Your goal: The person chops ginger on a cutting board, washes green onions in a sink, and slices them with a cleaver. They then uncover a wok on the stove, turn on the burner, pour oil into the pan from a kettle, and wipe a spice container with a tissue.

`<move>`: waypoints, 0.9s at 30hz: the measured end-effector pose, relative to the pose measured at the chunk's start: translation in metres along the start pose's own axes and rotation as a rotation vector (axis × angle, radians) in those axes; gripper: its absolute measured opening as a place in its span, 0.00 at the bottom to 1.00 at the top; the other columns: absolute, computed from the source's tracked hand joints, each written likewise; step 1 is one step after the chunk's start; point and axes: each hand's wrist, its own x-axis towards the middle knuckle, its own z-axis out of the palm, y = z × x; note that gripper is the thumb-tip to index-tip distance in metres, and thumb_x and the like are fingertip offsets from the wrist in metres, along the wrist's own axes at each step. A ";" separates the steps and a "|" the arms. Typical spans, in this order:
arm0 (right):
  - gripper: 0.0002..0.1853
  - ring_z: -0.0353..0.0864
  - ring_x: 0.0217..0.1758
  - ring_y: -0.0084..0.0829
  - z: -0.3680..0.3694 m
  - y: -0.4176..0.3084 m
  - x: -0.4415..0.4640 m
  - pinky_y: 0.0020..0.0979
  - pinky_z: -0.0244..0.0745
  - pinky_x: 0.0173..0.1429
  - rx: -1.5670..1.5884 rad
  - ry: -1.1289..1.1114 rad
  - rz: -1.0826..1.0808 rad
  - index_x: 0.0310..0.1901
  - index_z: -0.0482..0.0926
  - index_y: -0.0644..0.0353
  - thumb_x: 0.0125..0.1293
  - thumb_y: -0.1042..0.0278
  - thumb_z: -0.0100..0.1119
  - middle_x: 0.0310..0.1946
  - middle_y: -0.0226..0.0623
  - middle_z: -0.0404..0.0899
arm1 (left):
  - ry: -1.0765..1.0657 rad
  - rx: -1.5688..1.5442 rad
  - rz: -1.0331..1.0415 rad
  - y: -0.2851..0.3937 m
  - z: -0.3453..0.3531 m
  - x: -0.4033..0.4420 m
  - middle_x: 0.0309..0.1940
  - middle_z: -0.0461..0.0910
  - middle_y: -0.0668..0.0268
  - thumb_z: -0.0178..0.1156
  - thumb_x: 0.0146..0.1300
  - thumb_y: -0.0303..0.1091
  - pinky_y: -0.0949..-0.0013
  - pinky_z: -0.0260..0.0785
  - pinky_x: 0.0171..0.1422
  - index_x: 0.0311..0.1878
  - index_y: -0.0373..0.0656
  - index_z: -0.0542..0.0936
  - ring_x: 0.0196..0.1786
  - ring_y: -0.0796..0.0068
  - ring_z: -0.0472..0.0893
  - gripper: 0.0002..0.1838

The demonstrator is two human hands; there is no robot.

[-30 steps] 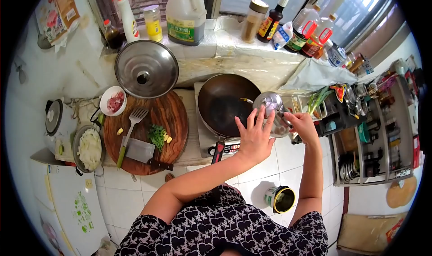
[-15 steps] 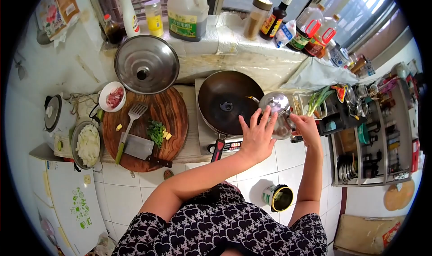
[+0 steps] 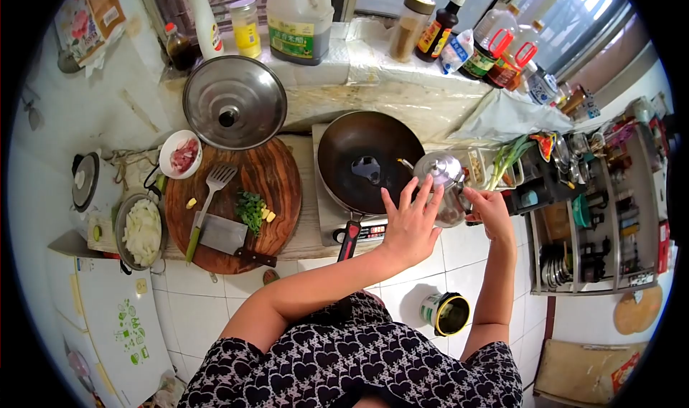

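Observation:
My right hand (image 3: 490, 211) is closed round the handle of a shiny metal pot (image 3: 451, 208), which is tilted with its spout over the right rim of a dark wok (image 3: 337, 139). A small pool of liquid (image 3: 366, 170) lies in the wok. My left hand (image 3: 412, 225) has its fingers spread, against or just in front of the pot and its lid; whether it touches cannot be made out. The wok sits on a cooker (image 3: 331, 233) with a lit display, its black and red handle (image 3: 349, 241) pointing toward me.
To the left, a round wooden board (image 3: 280, 185) carries a spatula (image 3: 215, 185), cleaver (image 3: 222, 234), greens (image 3: 249, 210) and garlic. Beside it are a bowl of meat (image 3: 184, 155) and a pan of white pieces (image 3: 143, 232). A large lid (image 3: 235, 99) stands behind. Bottles line the ledge (image 3: 359, 60).
Liquid has appeared in the wok and its pool has grown. The pot and my hands have shifted slightly to the right and down, with the pot still held.

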 end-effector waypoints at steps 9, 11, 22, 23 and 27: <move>0.18 0.59 0.15 0.13 0.004 0.007 -0.002 0.24 0.72 0.28 0.179 0.009 -0.019 0.20 0.74 0.57 0.64 0.56 0.59 0.12 0.19 0.61 | 0.046 -0.010 0.038 -0.002 -0.006 -0.002 0.71 0.50 0.56 0.66 0.52 0.38 0.26 0.45 0.62 0.69 0.45 0.59 0.69 0.51 0.53 0.42; 0.19 0.58 0.15 0.13 0.000 0.016 -0.003 0.24 0.71 0.27 0.203 0.024 -0.046 0.19 0.73 0.56 0.65 0.56 0.58 0.12 0.19 0.60 | 0.047 -0.066 0.096 -0.003 -0.006 -0.004 0.71 0.50 0.56 0.65 0.52 0.36 0.28 0.47 0.63 0.69 0.45 0.59 0.69 0.52 0.54 0.41; 0.23 0.52 0.16 0.16 0.015 0.021 -0.001 0.27 0.68 0.31 0.618 -0.014 -0.334 0.15 0.63 0.52 0.70 0.60 0.50 0.11 0.20 0.53 | 0.185 -0.313 0.363 -0.009 -0.024 -0.014 0.57 0.70 0.59 0.61 0.51 0.23 0.63 0.70 0.55 0.52 0.42 0.76 0.52 0.59 0.73 0.22; 0.23 0.52 0.16 0.16 0.019 0.018 0.003 0.27 0.68 0.31 0.624 -0.011 -0.338 0.15 0.63 0.52 0.70 0.60 0.50 0.11 0.20 0.53 | 0.182 -0.309 0.368 -0.011 -0.025 -0.015 0.57 0.70 0.59 0.61 0.51 0.23 0.63 0.70 0.55 0.52 0.42 0.76 0.52 0.59 0.73 0.22; 0.23 0.54 0.17 0.16 0.032 0.010 0.031 0.27 0.70 0.32 0.666 -0.089 -0.398 0.15 0.61 0.52 0.70 0.62 0.49 0.13 0.21 0.55 | 0.188 -0.288 0.290 -0.027 -0.029 -0.022 0.56 0.72 0.60 0.60 0.50 0.22 0.64 0.71 0.53 0.49 0.42 0.78 0.50 0.60 0.74 0.20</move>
